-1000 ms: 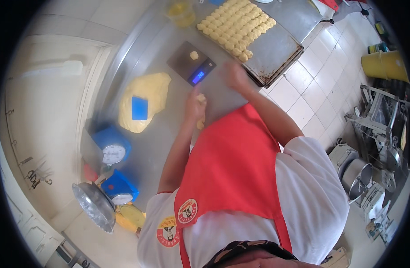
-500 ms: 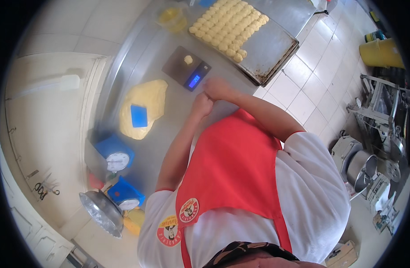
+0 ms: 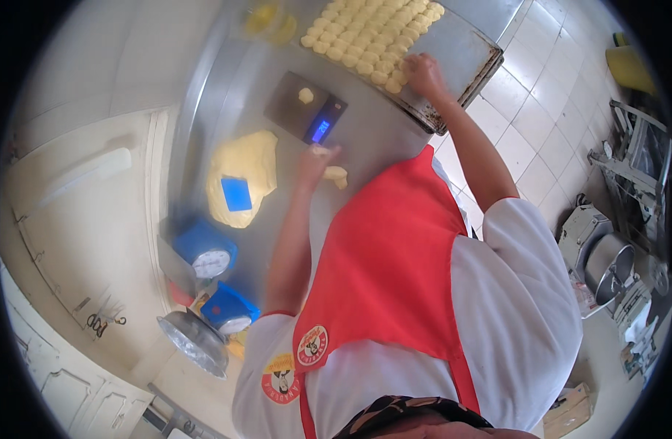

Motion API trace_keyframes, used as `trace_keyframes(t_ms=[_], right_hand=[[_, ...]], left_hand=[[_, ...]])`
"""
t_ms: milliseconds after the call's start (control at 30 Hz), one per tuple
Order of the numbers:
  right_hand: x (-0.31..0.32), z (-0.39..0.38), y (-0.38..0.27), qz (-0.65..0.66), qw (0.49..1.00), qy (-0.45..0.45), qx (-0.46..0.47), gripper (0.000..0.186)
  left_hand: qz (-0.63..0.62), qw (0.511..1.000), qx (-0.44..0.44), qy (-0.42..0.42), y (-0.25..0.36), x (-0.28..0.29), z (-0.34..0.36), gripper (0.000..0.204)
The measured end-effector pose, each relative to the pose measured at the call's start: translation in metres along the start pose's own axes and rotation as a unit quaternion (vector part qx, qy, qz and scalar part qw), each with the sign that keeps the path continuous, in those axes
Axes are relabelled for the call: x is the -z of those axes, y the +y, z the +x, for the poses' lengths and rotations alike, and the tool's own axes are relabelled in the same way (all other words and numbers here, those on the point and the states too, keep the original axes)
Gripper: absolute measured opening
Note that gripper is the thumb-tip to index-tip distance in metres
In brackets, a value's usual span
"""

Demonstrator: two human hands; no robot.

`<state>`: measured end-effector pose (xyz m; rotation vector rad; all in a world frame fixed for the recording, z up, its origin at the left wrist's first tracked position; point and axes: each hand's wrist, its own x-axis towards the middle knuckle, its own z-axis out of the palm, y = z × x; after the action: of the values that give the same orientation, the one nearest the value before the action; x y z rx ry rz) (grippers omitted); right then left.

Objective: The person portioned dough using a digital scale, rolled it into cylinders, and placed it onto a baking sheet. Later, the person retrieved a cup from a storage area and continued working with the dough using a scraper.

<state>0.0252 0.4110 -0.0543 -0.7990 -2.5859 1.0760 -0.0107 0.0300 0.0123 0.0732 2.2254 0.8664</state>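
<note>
My right hand [image 3: 426, 75] reaches over the baking tray [image 3: 459, 55], its fingers closed round a dough ball at the near end of the rows; the fingers mostly hide that ball. Several rows of pale yellow dough balls [image 3: 372, 40] cover the tray's left part. Beside the digital scale [image 3: 292, 113], my left hand [image 3: 312, 167] is closed, with a small pale piece of dough [image 3: 320, 150] showing at its fingers. One lump of dough [image 3: 305, 95] sits on the scale's plate. A loose strip of dough [image 3: 336, 176] lies on the steel table, right of my left hand.
A large sheet of dough [image 3: 230, 157] lies to the left with a blue scraper [image 3: 236, 194] on it. Two blue dial scales [image 3: 208, 252] and a metal bowl [image 3: 195, 344] stand nearer on the left. Yellow containers [image 3: 270, 23] are at the back.
My hands were together in front of the scale and have parted. The right has moved out to the tray; the left stays by the scale. The loose dough strip now shows.
</note>
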Motion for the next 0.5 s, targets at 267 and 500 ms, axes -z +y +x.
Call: trace_keyframes(t_ms=[267,500], right_hand=[[-0.003,-0.028,-0.038,0.002,0.982,0.157,-0.109,0.040],[-0.024,-0.128,-0.131,0.037,0.939,-0.340,-0.042,0.044]], left_hand=[[0.124,0.946,-0.253,0.157,0.005,-0.019,-0.009,0.060],[-0.057,0.962,-0.266,0.013,0.034,-0.067,-0.020,0.044]])
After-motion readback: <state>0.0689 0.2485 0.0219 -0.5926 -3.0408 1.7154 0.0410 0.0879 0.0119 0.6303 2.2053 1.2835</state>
